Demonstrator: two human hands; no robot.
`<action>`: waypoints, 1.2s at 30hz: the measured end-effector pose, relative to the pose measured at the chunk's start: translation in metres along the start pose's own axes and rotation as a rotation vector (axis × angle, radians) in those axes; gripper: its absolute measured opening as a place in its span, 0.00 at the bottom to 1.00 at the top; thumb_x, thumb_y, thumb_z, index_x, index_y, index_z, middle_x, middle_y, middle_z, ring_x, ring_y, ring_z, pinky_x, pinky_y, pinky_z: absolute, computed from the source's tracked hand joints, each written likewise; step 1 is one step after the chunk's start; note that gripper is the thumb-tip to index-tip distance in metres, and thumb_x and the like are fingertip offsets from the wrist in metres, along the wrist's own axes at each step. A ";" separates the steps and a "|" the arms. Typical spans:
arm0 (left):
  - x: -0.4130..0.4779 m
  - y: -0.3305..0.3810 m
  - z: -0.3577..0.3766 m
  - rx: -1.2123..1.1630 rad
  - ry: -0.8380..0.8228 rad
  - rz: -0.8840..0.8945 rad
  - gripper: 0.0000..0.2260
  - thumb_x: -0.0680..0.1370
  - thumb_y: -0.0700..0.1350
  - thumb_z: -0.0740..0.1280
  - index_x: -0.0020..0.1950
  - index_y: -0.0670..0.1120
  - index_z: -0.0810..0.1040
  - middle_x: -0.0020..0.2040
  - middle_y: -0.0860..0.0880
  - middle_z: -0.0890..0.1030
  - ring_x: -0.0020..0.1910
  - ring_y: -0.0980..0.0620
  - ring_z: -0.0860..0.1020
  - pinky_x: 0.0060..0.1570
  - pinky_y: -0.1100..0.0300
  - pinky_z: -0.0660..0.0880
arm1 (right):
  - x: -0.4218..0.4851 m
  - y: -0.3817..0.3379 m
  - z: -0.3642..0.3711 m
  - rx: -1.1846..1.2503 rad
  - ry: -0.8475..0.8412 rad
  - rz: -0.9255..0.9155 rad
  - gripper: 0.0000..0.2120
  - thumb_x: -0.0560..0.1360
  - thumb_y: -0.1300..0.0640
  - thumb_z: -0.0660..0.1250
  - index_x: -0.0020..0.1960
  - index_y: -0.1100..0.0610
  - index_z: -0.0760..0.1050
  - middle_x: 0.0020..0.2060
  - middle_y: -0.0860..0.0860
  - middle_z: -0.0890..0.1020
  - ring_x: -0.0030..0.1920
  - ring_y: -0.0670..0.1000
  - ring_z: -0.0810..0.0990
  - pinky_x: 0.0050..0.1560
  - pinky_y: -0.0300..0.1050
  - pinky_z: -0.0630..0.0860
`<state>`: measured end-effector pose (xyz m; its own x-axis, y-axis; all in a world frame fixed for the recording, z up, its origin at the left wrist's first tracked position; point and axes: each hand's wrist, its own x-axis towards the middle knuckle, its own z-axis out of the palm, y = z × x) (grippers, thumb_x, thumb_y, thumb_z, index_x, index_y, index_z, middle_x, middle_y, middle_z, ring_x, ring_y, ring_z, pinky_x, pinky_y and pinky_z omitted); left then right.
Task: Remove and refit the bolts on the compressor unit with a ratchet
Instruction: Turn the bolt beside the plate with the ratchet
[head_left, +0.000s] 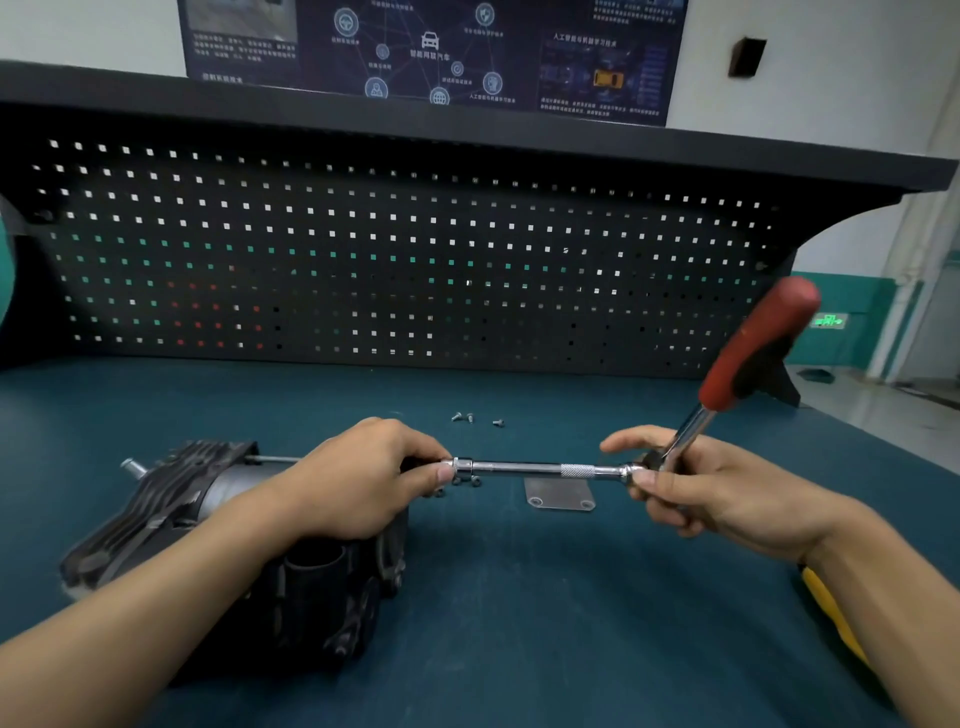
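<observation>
Right, L hand (363, 483) pinches ext bar (524, 469) at its socket end; R hand (696, 488) pinches ratchet (748, 353) head, 3 o'clock. At 8 o'clock, compressor unit (223, 519) lies under L wrist. Keep bar square to unit, steady socket.

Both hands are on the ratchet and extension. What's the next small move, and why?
Probably swing the red handle a short stroke while the left hand steadies the socket end. The extension bar lies level toward the compressor unit, the right hand grips the ratchet head, and loose bolts lie on the bench. Whether the socket sits on a bolt is hidden.
</observation>
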<state>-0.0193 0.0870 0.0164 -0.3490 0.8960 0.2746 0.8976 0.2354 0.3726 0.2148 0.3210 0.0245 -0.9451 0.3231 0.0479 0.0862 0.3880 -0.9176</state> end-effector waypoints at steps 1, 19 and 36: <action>0.000 0.001 0.000 0.003 0.005 -0.002 0.14 0.82 0.55 0.64 0.37 0.55 0.77 0.27 0.58 0.72 0.28 0.56 0.67 0.32 0.58 0.64 | 0.001 0.000 0.000 0.013 0.010 0.014 0.21 0.71 0.52 0.68 0.63 0.53 0.76 0.37 0.52 0.75 0.31 0.47 0.70 0.30 0.38 0.66; -0.005 0.005 -0.002 -0.021 0.040 0.006 0.10 0.81 0.54 0.66 0.42 0.54 0.81 0.28 0.54 0.70 0.30 0.54 0.65 0.34 0.57 0.66 | 0.015 0.007 0.008 0.368 0.148 0.354 0.20 0.81 0.40 0.58 0.39 0.53 0.66 0.25 0.49 0.62 0.19 0.45 0.55 0.20 0.38 0.55; -0.004 0.003 0.000 -0.011 0.042 0.003 0.06 0.80 0.54 0.67 0.44 0.61 0.80 0.33 0.66 0.77 0.33 0.60 0.72 0.38 0.57 0.70 | 0.003 0.002 0.000 0.235 0.021 0.231 0.18 0.68 0.41 0.70 0.50 0.52 0.75 0.32 0.53 0.71 0.28 0.49 0.67 0.26 0.38 0.61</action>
<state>-0.0158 0.0843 0.0168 -0.3576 0.8799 0.3129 0.8958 0.2285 0.3813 0.2118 0.3222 0.0230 -0.9022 0.3981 -0.1662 0.2200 0.0931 -0.9710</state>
